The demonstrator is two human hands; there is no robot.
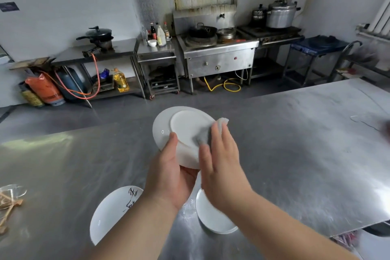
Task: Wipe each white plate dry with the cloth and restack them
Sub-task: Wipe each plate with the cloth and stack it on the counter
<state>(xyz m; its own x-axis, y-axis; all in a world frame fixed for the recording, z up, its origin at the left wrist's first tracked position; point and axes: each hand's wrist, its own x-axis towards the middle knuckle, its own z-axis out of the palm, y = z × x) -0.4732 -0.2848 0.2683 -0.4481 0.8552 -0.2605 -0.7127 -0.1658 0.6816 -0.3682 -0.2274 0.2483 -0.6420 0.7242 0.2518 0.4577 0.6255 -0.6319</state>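
Gripping plate [185,131], left hand [168,173] — right hand [223,164] presses cloth [222,122]; inked plate [111,213] illegible.

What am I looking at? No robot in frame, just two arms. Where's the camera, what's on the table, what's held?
There is no machine: a person works with bare hands. The single picture comes from a wide-angle camera worn on the head, looking forward and down. The left hand holds a white plate tilted above the steel table. The right hand presses a cloth flat against that plate, fingers straight. On the table below lie a plate with black marks to the left and what looks like a small stack of white plates to the right. A glass dish sits at the left edge.
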